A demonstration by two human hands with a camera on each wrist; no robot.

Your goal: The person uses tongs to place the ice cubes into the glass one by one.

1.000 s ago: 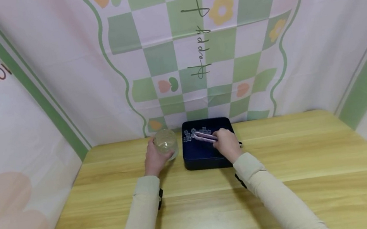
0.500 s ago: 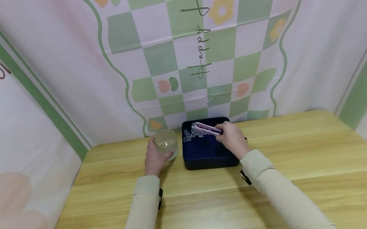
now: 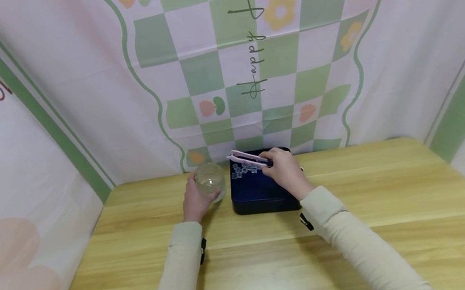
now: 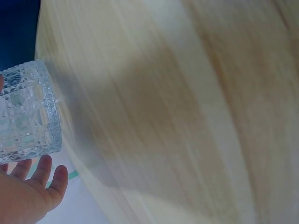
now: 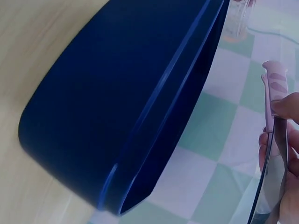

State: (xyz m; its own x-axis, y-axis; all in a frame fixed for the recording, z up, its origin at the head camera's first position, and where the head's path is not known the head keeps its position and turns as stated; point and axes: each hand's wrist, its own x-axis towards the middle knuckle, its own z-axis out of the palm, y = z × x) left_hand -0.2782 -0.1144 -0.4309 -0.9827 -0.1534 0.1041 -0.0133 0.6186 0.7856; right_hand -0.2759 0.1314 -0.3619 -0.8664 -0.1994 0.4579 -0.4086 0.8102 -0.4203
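My left hand [image 3: 197, 202] grips a clear, textured drinking glass [image 3: 210, 180] that stands on the table, its thumb on the near side. In the left wrist view the glass [image 4: 28, 114] shows its cut pattern, with fingers under it in the picture. My right hand [image 3: 284, 170] pinches pink-ended tongs [image 3: 245, 157] above the dark blue tray [image 3: 261, 193]. Several small clear pieces, like ice cubes [image 3: 242, 170], lie at the tray's far left. The tongs' tips are over its far left corner; whether they hold a piece I cannot tell.
The wooden table [image 3: 249, 266] reaches back to a hanging cloth [image 3: 204, 72] with green checks, right behind the tray. A narrow strip of table separates glass and tray. The tray's raised wall [image 5: 107, 93] fills much of the right wrist view.
The tongs have risen from among the clear pieces and moved away from me and to the left. My left hand and the glass have stayed in place.
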